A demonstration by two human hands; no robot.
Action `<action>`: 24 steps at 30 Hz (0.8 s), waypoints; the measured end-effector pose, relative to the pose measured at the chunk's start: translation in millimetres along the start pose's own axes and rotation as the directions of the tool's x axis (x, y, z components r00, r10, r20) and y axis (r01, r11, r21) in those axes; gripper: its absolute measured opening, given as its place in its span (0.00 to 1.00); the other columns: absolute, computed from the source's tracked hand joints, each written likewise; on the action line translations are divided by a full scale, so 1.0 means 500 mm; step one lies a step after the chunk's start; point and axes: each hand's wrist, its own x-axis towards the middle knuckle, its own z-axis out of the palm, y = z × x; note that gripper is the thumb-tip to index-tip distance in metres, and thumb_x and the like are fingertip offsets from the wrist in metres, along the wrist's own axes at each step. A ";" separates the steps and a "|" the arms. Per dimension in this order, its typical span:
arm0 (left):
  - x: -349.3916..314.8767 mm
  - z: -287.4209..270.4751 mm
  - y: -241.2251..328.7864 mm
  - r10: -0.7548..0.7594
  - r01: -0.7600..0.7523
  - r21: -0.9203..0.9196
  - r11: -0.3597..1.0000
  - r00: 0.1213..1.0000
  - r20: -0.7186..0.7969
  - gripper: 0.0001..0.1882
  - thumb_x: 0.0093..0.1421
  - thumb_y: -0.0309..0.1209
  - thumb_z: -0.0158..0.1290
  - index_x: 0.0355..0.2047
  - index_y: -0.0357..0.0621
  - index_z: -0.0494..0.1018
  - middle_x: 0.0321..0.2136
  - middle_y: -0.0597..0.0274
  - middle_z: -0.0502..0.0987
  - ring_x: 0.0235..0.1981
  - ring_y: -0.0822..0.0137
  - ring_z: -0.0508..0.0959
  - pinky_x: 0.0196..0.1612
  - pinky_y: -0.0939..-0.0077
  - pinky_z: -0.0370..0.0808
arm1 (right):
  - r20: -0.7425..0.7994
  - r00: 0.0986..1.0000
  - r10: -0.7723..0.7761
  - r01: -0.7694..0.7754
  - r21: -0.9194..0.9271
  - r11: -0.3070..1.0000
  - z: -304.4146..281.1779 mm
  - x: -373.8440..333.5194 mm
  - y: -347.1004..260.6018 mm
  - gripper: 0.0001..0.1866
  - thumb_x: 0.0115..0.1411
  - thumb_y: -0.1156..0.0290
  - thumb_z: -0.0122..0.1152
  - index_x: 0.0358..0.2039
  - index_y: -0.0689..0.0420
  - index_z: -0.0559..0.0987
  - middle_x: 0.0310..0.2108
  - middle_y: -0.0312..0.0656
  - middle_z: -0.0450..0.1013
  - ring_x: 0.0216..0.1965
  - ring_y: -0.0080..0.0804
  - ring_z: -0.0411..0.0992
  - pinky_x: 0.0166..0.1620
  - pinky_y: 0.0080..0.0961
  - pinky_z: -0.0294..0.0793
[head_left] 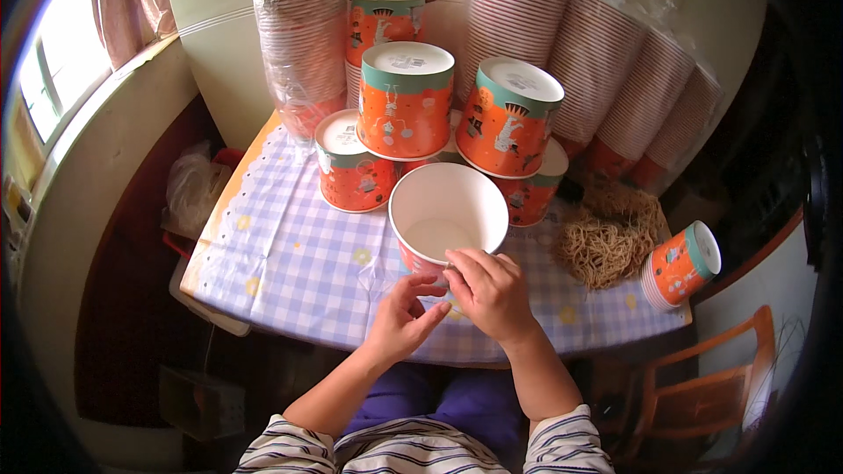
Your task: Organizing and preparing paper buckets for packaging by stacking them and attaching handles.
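An orange paper bucket (450, 211) stands upright in front of me, its white inside facing up. My right hand (493, 294) is at its near rim, thumb and fingers pinched together. Whatever sits in that pinch, if anything, is too small to make out. Just left of it, my left hand (406, 316) is held with curved fingers apart from the thumb, and nothing shows in it. Behind the open bucket, upside-down orange and green buckets are piled, including an upper one (406, 101) and another to its right (509, 118).
Tall plastic-wrapped stacks of nested buckets stand at the back left (300, 44) and back right (518, 13). A heap of tan string (606, 246) lies right, near a tilted small stack of cups (680, 265). A checked tablecloth (290, 268) covers the table; a wooden chair (711, 377) stands lower right.
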 end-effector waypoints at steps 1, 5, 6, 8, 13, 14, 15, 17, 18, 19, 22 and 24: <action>0.002 0.012 0.006 0.025 -0.025 0.006 1.000 0.999 -0.022 0.20 0.57 0.26 0.57 0.48 0.39 0.65 0.34 0.63 0.77 0.19 0.86 0.64 0.22 0.91 0.62 | 0.009 1.000 0.011 -0.011 0.020 1.000 0.000 0.000 -0.001 0.16 0.47 0.75 0.65 0.39 0.57 0.77 0.33 0.40 0.75 0.29 0.37 0.75 0.33 0.30 0.72; 0.014 0.036 0.002 0.076 -0.045 0.211 0.976 0.987 -0.145 0.20 0.53 0.30 0.61 0.45 0.39 0.69 0.25 0.66 0.77 0.16 0.82 0.65 0.21 0.86 0.64 | 0.016 1.000 0.010 -0.010 0.039 0.999 -0.002 -0.002 0.001 0.16 0.48 0.76 0.65 0.40 0.57 0.77 0.34 0.40 0.76 0.30 0.37 0.75 0.34 0.30 0.72; 0.018 0.040 -0.002 0.164 -0.105 0.278 0.955 0.967 -0.197 0.17 0.53 0.30 0.60 0.42 0.40 0.71 0.23 0.66 0.75 0.16 0.80 0.66 0.21 0.84 0.65 | 0.021 1.000 0.008 -0.009 0.045 0.999 -0.004 -0.001 0.001 0.16 0.48 0.76 0.64 0.40 0.57 0.77 0.35 0.40 0.76 0.31 0.38 0.75 0.34 0.30 0.72; 0.022 0.045 -0.011 0.251 -0.158 0.347 0.924 0.937 -0.243 0.13 0.53 0.29 0.60 0.39 0.40 0.73 0.21 0.66 0.74 0.16 0.78 0.67 0.21 0.82 0.65 | 0.029 1.000 0.006 -0.008 0.053 0.999 -0.005 -0.001 0.000 0.16 0.48 0.76 0.64 0.41 0.57 0.77 0.35 0.40 0.76 0.31 0.38 0.75 0.35 0.30 0.72; 0.029 0.053 0.000 0.348 -0.267 0.340 0.902 0.915 -0.205 0.03 0.55 0.23 0.57 0.29 0.36 0.74 0.21 0.62 0.71 0.19 0.73 0.68 0.23 0.79 0.65 | 0.018 1.000 -0.014 0.014 0.017 1.000 -0.002 0.000 0.001 0.16 0.48 0.75 0.65 0.40 0.57 0.78 0.35 0.40 0.76 0.31 0.37 0.75 0.34 0.29 0.71; 0.030 0.053 -0.002 0.347 -0.266 0.339 0.902 0.915 -0.205 0.03 0.55 0.23 0.57 0.29 0.36 0.74 0.21 0.62 0.71 0.19 0.73 0.68 0.23 0.79 0.65 | 0.019 1.000 -0.013 0.012 0.016 1.000 -0.001 0.000 0.002 0.16 0.48 0.75 0.65 0.40 0.57 0.78 0.35 0.40 0.76 0.31 0.37 0.75 0.34 0.29 0.71; 0.029 0.051 -0.005 0.352 -0.276 0.334 0.901 0.915 -0.195 0.03 0.55 0.23 0.56 0.28 0.36 0.74 0.21 0.61 0.70 0.20 0.71 0.69 0.23 0.78 0.65 | 0.012 1.000 -0.021 0.021 -0.003 1.000 0.001 0.000 0.003 0.16 0.48 0.75 0.65 0.40 0.57 0.77 0.35 0.40 0.76 0.31 0.36 0.74 0.34 0.29 0.70; 0.030 0.046 -0.014 0.357 -0.284 0.329 0.900 0.915 -0.186 0.03 0.56 0.23 0.56 0.28 0.35 0.74 0.20 0.60 0.69 0.20 0.69 0.69 0.23 0.77 0.65 | 0.004 1.000 -0.030 0.030 -0.022 0.999 0.003 0.000 0.003 0.16 0.48 0.75 0.65 0.40 0.57 0.77 0.35 0.39 0.76 0.30 0.35 0.74 0.34 0.29 0.70; 0.031 0.042 -0.020 0.382 -0.309 0.341 0.888 0.909 -0.169 0.03 0.56 0.23 0.56 0.30 0.36 0.74 0.21 0.60 0.70 0.19 0.70 0.69 0.23 0.79 0.65 | 0.008 0.999 -0.034 0.034 -0.035 0.999 0.004 0.000 0.003 0.16 0.48 0.75 0.64 0.40 0.57 0.77 0.34 0.39 0.76 0.30 0.35 0.74 0.34 0.29 0.70; 0.033 0.039 -0.024 0.406 -0.335 0.353 0.874 0.901 -0.151 0.03 0.56 0.23 0.56 0.31 0.37 0.75 0.22 0.61 0.70 0.19 0.72 0.69 0.22 0.80 0.66 | 0.011 0.999 -0.038 0.039 -0.047 0.998 0.004 0.000 0.003 0.16 0.48 0.75 0.64 0.40 0.57 0.77 0.34 0.39 0.76 0.30 0.34 0.74 0.34 0.28 0.70; 0.037 0.039 -0.031 0.413 -0.357 0.305 0.883 0.899 -0.144 0.03 0.56 0.22 0.56 0.31 0.37 0.75 0.22 0.61 0.70 0.19 0.71 0.69 0.22 0.80 0.66 | 0.029 0.998 -0.062 0.064 -0.085 0.994 0.005 0.000 0.006 0.13 0.51 0.73 0.61 0.38 0.60 0.77 0.34 0.39 0.75 0.31 0.33 0.75 0.34 0.28 0.70; 0.040 0.037 -0.034 0.432 -0.376 0.310 0.873 0.892 -0.135 0.03 0.55 0.22 0.56 0.31 0.37 0.74 0.23 0.61 0.70 0.19 0.71 0.69 0.22 0.79 0.66 | 0.036 0.997 -0.070 0.073 -0.100 0.992 0.006 0.000 0.006 0.12 0.52 0.73 0.61 0.38 0.60 0.76 0.34 0.40 0.75 0.31 0.33 0.75 0.34 0.28 0.70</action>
